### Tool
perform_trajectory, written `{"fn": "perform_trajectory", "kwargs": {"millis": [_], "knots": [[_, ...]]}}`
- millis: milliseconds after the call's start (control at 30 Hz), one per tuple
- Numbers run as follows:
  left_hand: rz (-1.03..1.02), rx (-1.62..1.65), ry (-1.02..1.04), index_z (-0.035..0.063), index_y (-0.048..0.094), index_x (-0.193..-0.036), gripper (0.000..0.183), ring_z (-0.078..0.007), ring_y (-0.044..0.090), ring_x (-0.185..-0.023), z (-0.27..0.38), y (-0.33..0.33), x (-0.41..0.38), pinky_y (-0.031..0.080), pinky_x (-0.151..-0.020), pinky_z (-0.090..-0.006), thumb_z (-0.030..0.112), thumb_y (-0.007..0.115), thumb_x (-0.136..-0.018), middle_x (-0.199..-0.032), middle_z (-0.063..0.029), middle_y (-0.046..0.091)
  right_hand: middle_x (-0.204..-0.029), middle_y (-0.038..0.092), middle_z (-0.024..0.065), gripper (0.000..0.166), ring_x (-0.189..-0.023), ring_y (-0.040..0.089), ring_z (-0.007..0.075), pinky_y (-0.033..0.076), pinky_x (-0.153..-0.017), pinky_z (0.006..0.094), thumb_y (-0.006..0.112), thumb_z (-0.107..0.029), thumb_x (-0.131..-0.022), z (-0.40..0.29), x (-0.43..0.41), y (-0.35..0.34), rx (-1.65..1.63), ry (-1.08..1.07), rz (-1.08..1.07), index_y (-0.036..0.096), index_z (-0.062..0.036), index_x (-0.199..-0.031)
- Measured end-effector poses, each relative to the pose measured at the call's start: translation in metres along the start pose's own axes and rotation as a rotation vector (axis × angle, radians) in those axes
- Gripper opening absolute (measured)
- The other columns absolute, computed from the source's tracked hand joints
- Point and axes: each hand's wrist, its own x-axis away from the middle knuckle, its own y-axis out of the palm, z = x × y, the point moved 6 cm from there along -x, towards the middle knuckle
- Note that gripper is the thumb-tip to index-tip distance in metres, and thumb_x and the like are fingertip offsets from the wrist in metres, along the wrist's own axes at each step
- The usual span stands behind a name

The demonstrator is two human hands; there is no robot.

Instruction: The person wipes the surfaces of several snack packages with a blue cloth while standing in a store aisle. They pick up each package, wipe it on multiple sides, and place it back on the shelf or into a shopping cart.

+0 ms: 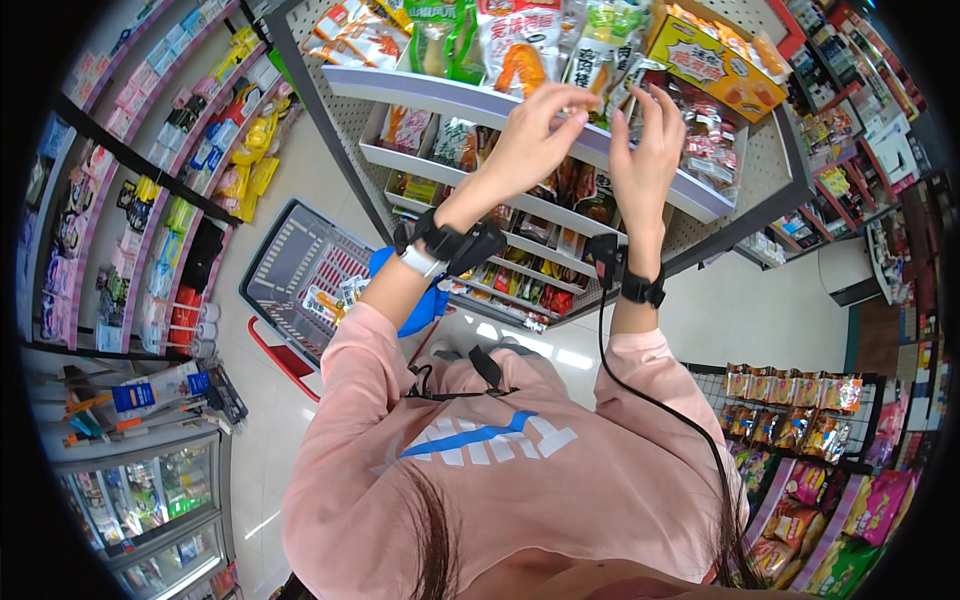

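Observation:
Both hands are raised over the top shelf of a snack rack, near its pale front edge strip (pixel 420 88). My left hand (pixel 544 135) has its thumb and fingers apart, with nothing seen between them. It is nearest to a white bag with a red top (pixel 517 45) and a green-and-white snack packet (pixel 604 37). To its right, my right hand (pixel 649 142) is also spread, palm towards the left. Its fingertips are beside a slim white-and-dark packet (pixel 628 84); whether they touch it cannot be told. Small red packets (pixel 709 142) lie just right of that hand.
A yellow carton (pixel 716 64) stands at the shelf's right end. A grey shopping basket (pixel 281 259) with a red handle (pixel 281 360) holds a few packets. Stocked shelves (pixel 142 172) line the left, and hanging snack packs (pixel 791 390) are at the right.

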Motion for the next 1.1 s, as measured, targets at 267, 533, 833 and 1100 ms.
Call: {"fn": "perform_trajectory", "kwargs": {"millis": [267,533,833,1100], "knots": [[0.056,-0.360,0.067,0.0063,0.054,-0.125,0.037,-0.0310,0.051,-0.117,-0.023,0.010,-0.020,0.041,-0.100,-0.0383,0.014,0.058,-0.089,-0.122,-0.0159,0.052,-0.126,0.048,0.0210,0.048,-0.097,0.059,0.0402,0.051,-0.078,0.0454,0.063,-0.007,-0.076,0.018,-0.065,0.002,0.218,0.009,-0.256,0.051,-0.0046,-0.122],[-0.001,-0.244,-0.027,0.0033,0.049,-0.128,0.042,-0.0274,0.050,-0.120,-0.034,0.008,-0.025,0.039,-0.105,-0.0377,0.014,0.060,-0.089,-0.124,-0.0159,0.047,-0.128,0.048,0.0167,0.082,-0.097,0.062,0.0387,0.054,-0.075,0.0476,0.066,0.006,-0.064,0.047,-0.096,0.061,0.433,-0.271,-0.612,0.040,-0.0172,-0.138],[-0.025,-0.124,-0.058,0.0007,0.049,-0.125,0.039,-0.0283,0.048,-0.121,-0.037,0.003,-0.024,0.038,-0.106,-0.0378,0.012,0.059,-0.090,-0.123,-0.0163,0.046,-0.113,0.053,0.0131,0.067,-0.090,0.064,0.0366,0.054,-0.072,0.0444,0.077,-0.003,-0.062,0.038,-0.101,0.086,0.504,-0.426,-0.820,0.052,-0.0188,-0.123],[0.044,-0.136,0.034,0.0016,0.032,-0.136,0.064,-0.0312,0.048,-0.121,-0.037,0.008,-0.022,0.040,-0.105,-0.0392,0.012,0.068,-0.084,-0.124,-0.0179,0.041,-0.097,0.057,0.0107,0.032,-0.085,0.062,0.0336,0.050,-0.070,0.0433,0.074,0.000,-0.066,0.001,-0.097,0.055,0.255,-0.613,-0.734,0.060,-0.0066,-0.094]]}}
